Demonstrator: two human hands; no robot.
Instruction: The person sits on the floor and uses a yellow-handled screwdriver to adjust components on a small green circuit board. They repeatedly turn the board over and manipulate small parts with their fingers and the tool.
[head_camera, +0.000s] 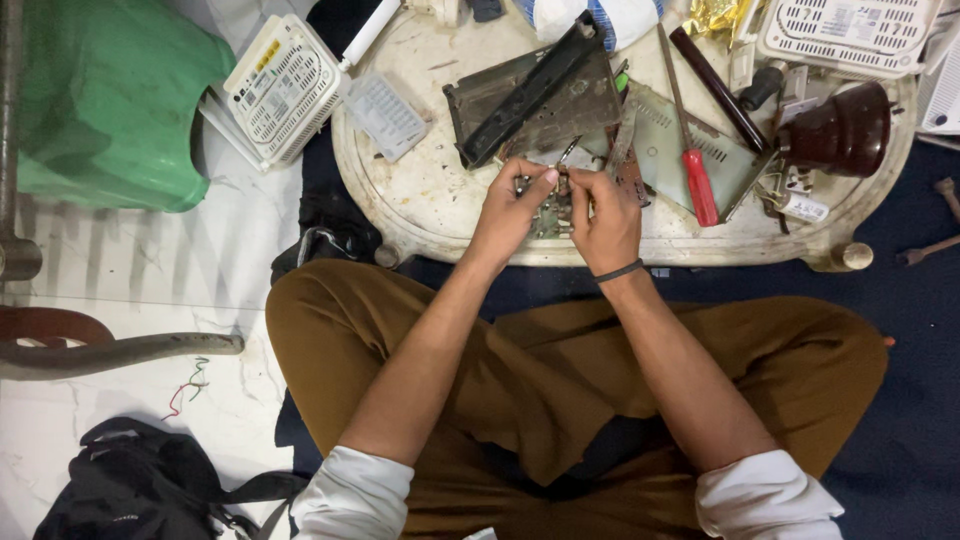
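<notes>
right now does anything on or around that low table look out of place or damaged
Yes. A white vented box hangs tilted off the table's left rim, half over the floor. A dark opened casing lies askew, propped on other parts. Both hands, left and right, pinch a small circuit board.

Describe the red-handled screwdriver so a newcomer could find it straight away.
Start at the round white tray table before the seated person. Right of both hands, the screwdriver lies slanted across a pale green metal plate. Its bright red handle, pointing toward the person, sets it apart from the dark rod beside it.
</notes>
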